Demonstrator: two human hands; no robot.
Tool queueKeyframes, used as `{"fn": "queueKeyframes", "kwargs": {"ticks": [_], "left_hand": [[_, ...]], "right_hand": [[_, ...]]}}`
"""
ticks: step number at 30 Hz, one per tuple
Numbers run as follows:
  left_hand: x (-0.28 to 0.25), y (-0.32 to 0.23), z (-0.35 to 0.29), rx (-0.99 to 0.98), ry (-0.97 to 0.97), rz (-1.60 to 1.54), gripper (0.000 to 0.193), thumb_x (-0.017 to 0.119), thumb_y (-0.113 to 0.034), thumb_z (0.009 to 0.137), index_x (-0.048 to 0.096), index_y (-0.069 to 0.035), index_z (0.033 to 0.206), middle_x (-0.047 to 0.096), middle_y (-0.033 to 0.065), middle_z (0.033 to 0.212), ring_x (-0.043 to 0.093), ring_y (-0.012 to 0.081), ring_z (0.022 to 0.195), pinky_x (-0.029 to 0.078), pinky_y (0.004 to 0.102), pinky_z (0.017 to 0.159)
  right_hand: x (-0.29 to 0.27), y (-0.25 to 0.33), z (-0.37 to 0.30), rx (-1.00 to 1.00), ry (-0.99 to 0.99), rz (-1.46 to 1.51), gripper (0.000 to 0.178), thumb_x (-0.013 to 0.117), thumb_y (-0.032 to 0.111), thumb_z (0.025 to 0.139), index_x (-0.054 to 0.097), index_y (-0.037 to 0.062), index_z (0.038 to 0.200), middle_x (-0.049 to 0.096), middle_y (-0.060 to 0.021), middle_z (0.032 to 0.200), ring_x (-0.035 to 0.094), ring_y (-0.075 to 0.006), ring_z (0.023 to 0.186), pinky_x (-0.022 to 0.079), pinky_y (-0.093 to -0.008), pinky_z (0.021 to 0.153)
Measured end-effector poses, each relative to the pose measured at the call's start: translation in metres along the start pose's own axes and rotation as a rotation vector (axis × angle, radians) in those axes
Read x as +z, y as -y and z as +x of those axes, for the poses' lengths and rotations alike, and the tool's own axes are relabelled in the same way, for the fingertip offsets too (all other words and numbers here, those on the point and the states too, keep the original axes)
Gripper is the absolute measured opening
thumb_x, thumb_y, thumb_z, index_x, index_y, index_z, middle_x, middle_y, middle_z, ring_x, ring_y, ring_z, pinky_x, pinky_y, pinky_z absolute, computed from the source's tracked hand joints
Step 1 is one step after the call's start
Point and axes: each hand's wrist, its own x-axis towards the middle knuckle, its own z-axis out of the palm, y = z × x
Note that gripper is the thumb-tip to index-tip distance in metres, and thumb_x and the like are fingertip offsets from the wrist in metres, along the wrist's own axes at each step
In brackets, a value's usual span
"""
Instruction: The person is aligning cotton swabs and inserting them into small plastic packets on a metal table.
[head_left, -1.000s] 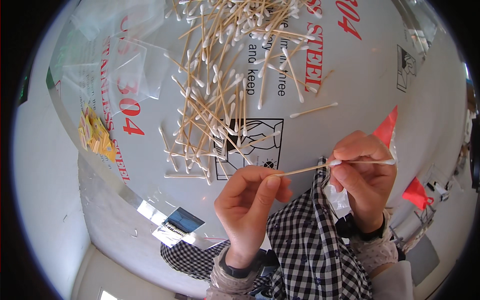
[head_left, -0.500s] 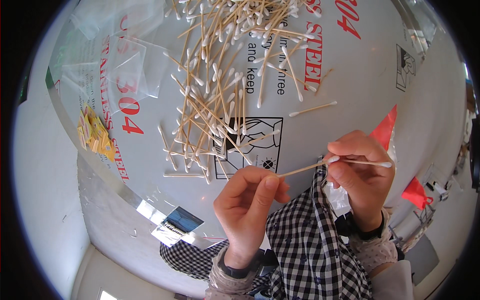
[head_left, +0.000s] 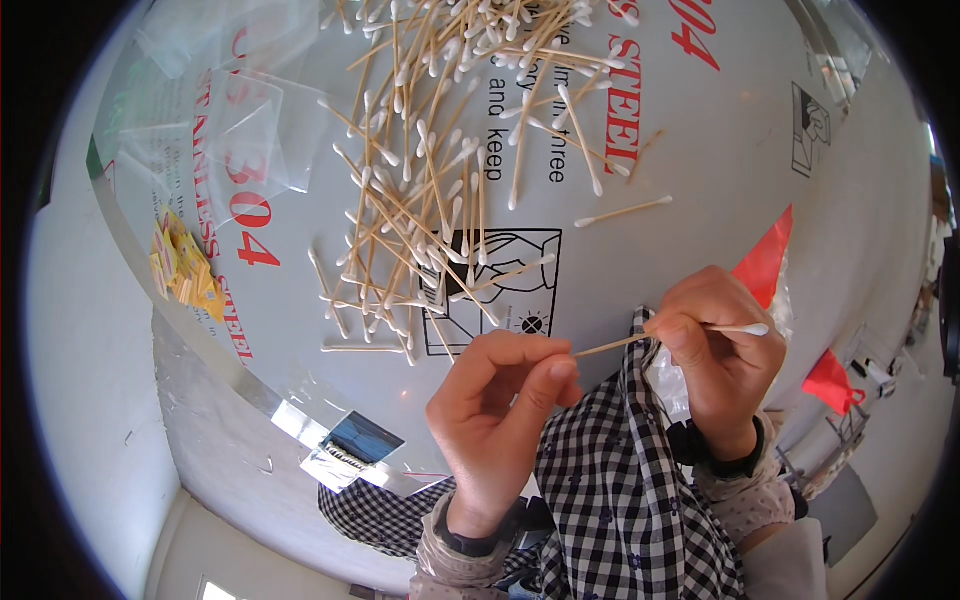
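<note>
At the lower centre of the frame, the left hand [head_left: 500, 400] has its thumb and forefinger pinched together on the near end of a thin pale wooden stick [head_left: 612, 345], which slants slightly up to the right hand [head_left: 725, 350]. The right hand's fingers are also closed in a pinch, over the stick's other end; a white-tipped wooden swab [head_left: 757, 329] pokes out beyond them to the right. Those fingers hide whether the two parts join. Above the hands, from the top edge to the centre, a loose heap of wooden cotton swabs with white tips [head_left: 432, 165] lies across a grey bench printed in red and black [head_left: 690, 230]. One single swab [head_left: 622, 212] lies apart, right of the heap. Clear plastic bags [head_left: 265, 130] lie at upper left, small yellow packets [head_left: 185, 265] below them. A red triangular piece [head_left: 768, 260] shows just above the right hand, and black-and-white checked cloth [head_left: 620, 470] below the hands.
</note>
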Motion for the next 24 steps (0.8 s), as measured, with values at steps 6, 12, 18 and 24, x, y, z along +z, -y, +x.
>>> {"fn": "queueKeyframes", "kwargs": {"ticks": [6,12,18,24], "left_hand": [[0.001,0.001,0.0,-0.027,-0.008,-0.02,0.012,0.066,0.003,0.09,0.063,0.007,0.101,0.067,0.0095,0.086,0.066,0.0133,0.072,0.056,0.0239,0.066],[0.001,-0.003,0.001,-0.055,-0.044,-0.02,0.011,0.066,0.001,0.09,0.063,0.007,0.1,0.068,0.0111,0.083,0.067,0.014,0.068,0.057,0.024,0.063],[0.0,-0.003,0.001,-0.072,-0.057,-0.008,0.011,0.066,0.001,0.091,0.063,0.007,0.099,0.068,0.0108,0.081,0.066,0.0137,0.066,0.056,0.0235,0.061],[0.002,-0.001,0.0,-0.079,-0.044,-0.016,0.012,0.066,0.001,0.091,0.063,0.007,0.1,0.068,0.0103,0.081,0.066,0.0133,0.066,0.056,0.0233,0.061]], "right_hand": [[-0.005,-0.001,-0.003,0.135,0.081,0.147,0.007,0.07,0.002,0.085,0.068,-0.0042,0.087,0.065,-0.0084,0.076,0.057,-0.0129,0.059,0.041,-0.0244,0.053],[-0.001,0.005,0.001,0.241,0.057,0.371,0.017,0.066,-0.004,0.087,0.068,-0.0072,0.103,0.066,-0.0121,0.088,0.061,-0.0105,0.067,0.048,-0.0214,0.054],[0.001,0.002,-0.002,0.185,0.047,0.389,0.017,0.063,-0.011,0.087,0.067,-0.0073,0.103,0.067,-0.0148,0.093,0.066,-0.0146,0.074,0.055,-0.0222,0.059],[-0.002,0.0,-0.006,0.201,0.021,0.407,0.013,0.062,-0.009,0.089,0.067,-0.0068,0.101,0.068,-0.0154,0.093,0.067,-0.0151,0.072,0.055,-0.022,0.058]]}}
